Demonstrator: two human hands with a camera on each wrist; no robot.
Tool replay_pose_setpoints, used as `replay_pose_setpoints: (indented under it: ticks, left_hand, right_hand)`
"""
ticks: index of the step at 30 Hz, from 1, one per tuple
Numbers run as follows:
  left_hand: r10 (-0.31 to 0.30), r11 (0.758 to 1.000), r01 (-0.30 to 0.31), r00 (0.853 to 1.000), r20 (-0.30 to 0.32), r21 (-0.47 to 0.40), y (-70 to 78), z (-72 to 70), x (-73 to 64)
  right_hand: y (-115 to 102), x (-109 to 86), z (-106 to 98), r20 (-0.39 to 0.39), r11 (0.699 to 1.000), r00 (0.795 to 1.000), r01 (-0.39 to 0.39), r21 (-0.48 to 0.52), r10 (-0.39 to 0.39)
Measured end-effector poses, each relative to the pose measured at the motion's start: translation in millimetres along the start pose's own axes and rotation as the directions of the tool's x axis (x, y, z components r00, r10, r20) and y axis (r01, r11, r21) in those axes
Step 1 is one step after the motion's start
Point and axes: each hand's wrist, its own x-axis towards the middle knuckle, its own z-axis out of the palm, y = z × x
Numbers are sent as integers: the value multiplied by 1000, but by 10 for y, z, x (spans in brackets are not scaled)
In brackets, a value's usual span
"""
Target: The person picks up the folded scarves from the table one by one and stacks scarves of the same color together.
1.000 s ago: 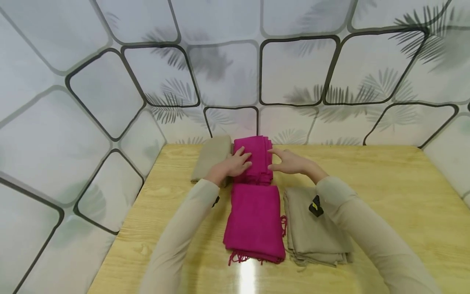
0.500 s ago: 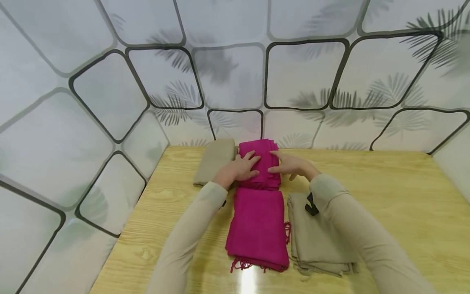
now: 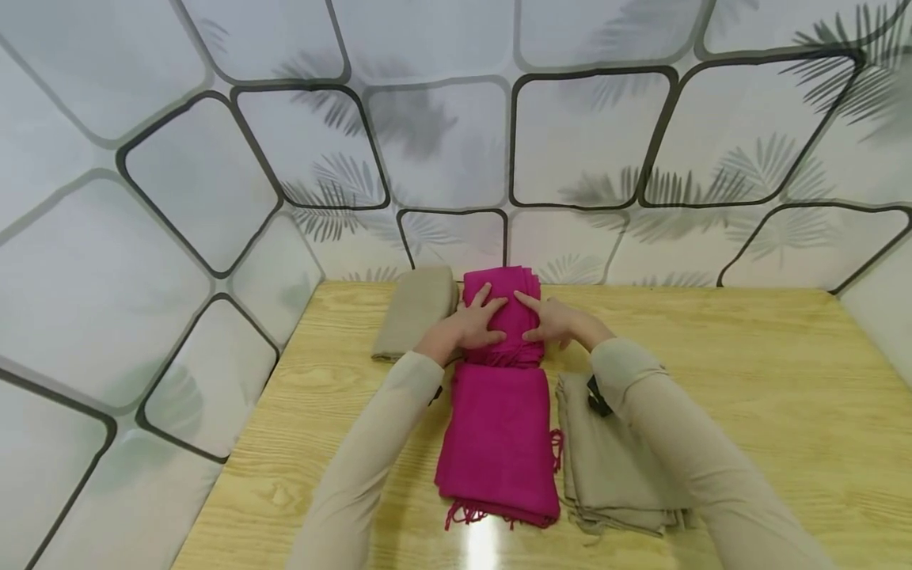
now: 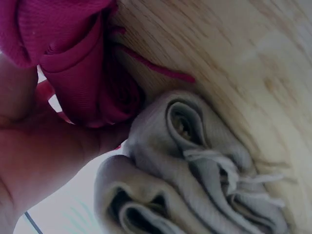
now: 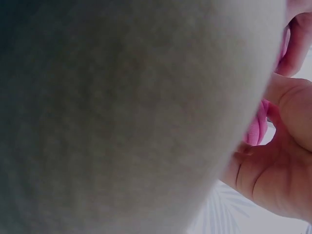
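A folded magenta scarf lies at the back of the table. My left hand rests on its left part, fingers spread. At its right edge, my right hand touches the cloth with thumb and fingers apart. In the left wrist view the magenta scarf shows its rolled folds beside the palm, close to a beige folded scarf. Blurred beige cloth fills most of the right wrist view and hides much of the right hand.
A second magenta scarf with fringe lies folded in front of the first. Beige folded scarves lie at back left, one scarf, and at front right, another scarf. A patterned wall stands behind the wooden table.
My right hand has moved left onto the far magenta scarf's right edge. My left hand has shifted slightly right over that scarf, its fingers still spread.
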Motion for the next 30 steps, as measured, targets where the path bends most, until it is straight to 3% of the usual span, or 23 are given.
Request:
replay_pose_setpoints:
  ticks: [4, 7, 11, 16, 19, 22, 26, 30]
  left_hand:
    - [-4, 993, 1, 1000, -23, -116, -35, 4, 4]
    - [-7, 990, 5, 1000, -15, -140, -38, 12, 5]
    - [-48, 994, 51, 998, 29, -94, 4, 5, 1]
    - [-113, 993, 111, 991, 72, 26, 57, -11, 8]
    - [-84, 996, 83, 996, 29, 39, 33, 9, 26]
    - [-25, 999, 23, 998, -54, -37, -31, 50, 45]
    - [43, 985, -66, 989, -139, -159, -110, 88, 65]
    - [92, 972, -128, 980, -178, -199, -150, 97, 90]
  right_hand:
    - [-4, 7, 14, 17, 1000, 1000, -18, 18, 18]
    - [3, 18, 34, 14, 999, 1000, -22, 29, 21]
    - [13, 24, 53, 2, 999, 1000, -22, 24, 22]
    - [17, 26, 66, 3, 999, 1000, -16, 52, 16]
    - [32, 29, 64, 8, 996, 1000, -15, 91, 15]
    - [51, 34, 52, -1, 996, 1000, 4, 95, -4]
    - [76, 48, 42, -51, 993, 997, 69, 92, -65]
    - [93, 68, 44, -69, 958, 993, 116, 262, -101]
